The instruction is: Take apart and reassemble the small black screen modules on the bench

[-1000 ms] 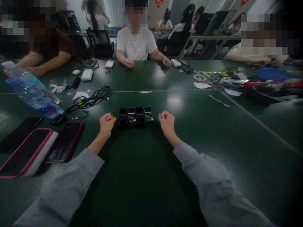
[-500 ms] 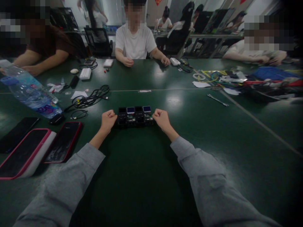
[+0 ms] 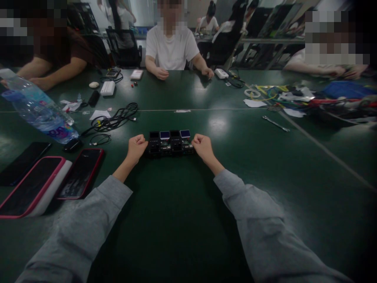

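A row of small black electronic modules (image 3: 176, 146) with little square screens and exposed circuit boards lies on the dark green table in front of me. My left hand (image 3: 138, 147) is closed in a fist at the row's left end, knuckles close to the black casing. At the right end, my right hand (image 3: 202, 146) makes a similar fist, its fingers up against the last board. Nothing shows inside either fist. Whether the knuckles press on the modules or only rest beside them, I cannot tell.
To the left lie a red-edged phone (image 3: 82, 173), a pink-framed phone (image 3: 35, 184), a dark phone (image 3: 25, 163), plastic bottles (image 3: 44, 114) and black cables (image 3: 118, 120). A wrench (image 3: 276, 123) and tangled wires (image 3: 282, 94) are on the right. A person in white (image 3: 171, 47) sits opposite.
The whole view has shifted slightly, so things appear a little higher and further right. Both fists keep their pose at the ends of the module row.
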{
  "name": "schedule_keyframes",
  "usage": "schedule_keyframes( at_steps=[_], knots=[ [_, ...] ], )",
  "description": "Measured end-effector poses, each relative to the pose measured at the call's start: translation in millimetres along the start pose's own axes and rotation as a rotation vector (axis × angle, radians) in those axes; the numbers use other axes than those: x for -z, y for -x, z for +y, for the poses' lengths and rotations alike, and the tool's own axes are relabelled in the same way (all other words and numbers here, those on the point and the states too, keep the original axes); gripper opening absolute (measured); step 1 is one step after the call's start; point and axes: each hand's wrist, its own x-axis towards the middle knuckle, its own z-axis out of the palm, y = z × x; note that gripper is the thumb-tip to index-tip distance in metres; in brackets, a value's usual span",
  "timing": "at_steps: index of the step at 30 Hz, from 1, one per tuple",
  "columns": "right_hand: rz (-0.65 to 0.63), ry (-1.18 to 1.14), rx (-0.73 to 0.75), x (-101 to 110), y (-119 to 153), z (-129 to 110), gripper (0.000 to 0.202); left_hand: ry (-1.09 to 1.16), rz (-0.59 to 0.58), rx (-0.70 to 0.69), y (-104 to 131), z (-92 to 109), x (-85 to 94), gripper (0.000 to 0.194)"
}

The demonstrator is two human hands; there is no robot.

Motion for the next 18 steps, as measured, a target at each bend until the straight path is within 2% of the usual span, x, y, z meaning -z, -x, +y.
schedule_keyframes(
  at_steps=[18],
  knots=[
    [0.007, -0.002, 0.009, 0.1, 1.7, -4.7, 0.023, -0.030, -0.031, -0.052, 1.1, 0.6, 0.0, 0.037]
  ],
)
